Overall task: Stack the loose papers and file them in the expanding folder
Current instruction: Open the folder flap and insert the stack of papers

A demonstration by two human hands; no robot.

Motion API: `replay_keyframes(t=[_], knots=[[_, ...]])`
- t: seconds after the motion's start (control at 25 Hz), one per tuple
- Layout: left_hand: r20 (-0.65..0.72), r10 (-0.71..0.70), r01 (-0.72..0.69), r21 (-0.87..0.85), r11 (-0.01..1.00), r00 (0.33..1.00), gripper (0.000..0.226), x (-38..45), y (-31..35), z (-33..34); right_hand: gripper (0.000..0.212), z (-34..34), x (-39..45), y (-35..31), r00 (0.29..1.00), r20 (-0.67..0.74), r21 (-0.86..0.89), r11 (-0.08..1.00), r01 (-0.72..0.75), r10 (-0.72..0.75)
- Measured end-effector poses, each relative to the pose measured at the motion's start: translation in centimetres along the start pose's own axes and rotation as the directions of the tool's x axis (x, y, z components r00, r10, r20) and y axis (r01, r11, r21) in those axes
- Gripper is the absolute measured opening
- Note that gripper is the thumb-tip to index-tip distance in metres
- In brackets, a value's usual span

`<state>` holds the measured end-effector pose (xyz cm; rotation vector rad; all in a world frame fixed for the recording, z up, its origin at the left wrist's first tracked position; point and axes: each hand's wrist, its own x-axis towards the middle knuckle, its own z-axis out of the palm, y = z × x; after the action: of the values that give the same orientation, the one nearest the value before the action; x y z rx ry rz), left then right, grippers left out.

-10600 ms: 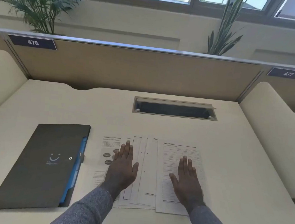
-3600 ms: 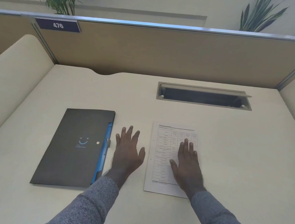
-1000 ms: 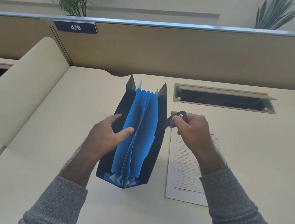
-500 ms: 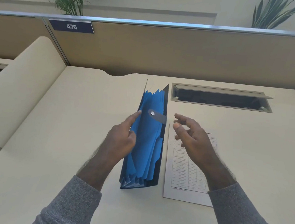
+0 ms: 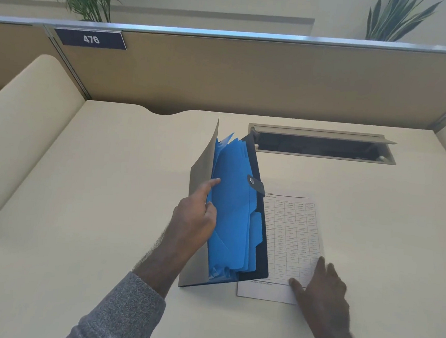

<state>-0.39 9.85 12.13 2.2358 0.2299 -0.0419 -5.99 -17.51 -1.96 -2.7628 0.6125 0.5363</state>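
Setting: a pale cream desk seen from above, with a tan divider panel across the upper frame.
Expanding folder: centre of the frame, standing open on the desk, its dark covers spread apart and blue tabbed pockets fanned between them; a snap strap hangs off the right cover.
Left hand: centre, just left of the folder, index finger extended into the gap behind the left cover, the other fingers curled against the blue pockets, holding the folder open.
Stacked papers: right of centre, flat on the desk, top sheet printed with a table; the left edge is tucked under the folder's right cover.
Right hand: lower right, palm down, fingers loosely spread and resting on the lower right corner of the papers, not clenched around them.
Sleeves: grey knit on both forearms.
Background: a cable hatch open in the desk at upper right; a sign reading 476 at upper left.
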Motion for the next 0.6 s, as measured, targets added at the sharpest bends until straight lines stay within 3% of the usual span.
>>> replay_keyframes(t=[0.08,0.2,0.32,0.4,0.52,0.6], knots=[[0.005,0.004,-0.004,-0.001,1.0,1.0,0.053,0.1,0.0,0.4,0.09,0.0,-0.6,-0.1,0.998,-0.058,0.02,0.999,0.029,-0.028],[0.008,0.01,-0.01,0.01,1.0,1.0,0.053,0.1,0.1,0.8,0.094,-0.9,-0.1,-0.3,1.0,-0.03,0.072,0.997,0.008,-0.006],[0.012,0.007,-0.007,0.006,1.0,1.0,0.053,0.1,0.2,0.9,0.094,-1.6,1.7,0.0,0.989,0.079,0.348,0.926,-0.148,0.129],[0.018,0.004,-0.005,0.012,1.0,1.0,0.052,0.1,0.3,0.9,0.073,-2.0,2.5,0.5,0.982,0.139,0.498,0.848,-0.18,0.127],[0.027,-0.002,0.002,0.013,1.0,1.0,0.052,0.1,0.4,0.7,0.022,-3.5,2.6,1.4,0.971,0.24,0.72,0.671,-0.176,-0.003],[0.026,-0.003,0.002,0.002,1.0,1.0,0.053,0.0,0.5,0.8,0.016,-5.3,2.6,2.4,0.973,0.223,0.76,0.636,-0.135,-0.059]])
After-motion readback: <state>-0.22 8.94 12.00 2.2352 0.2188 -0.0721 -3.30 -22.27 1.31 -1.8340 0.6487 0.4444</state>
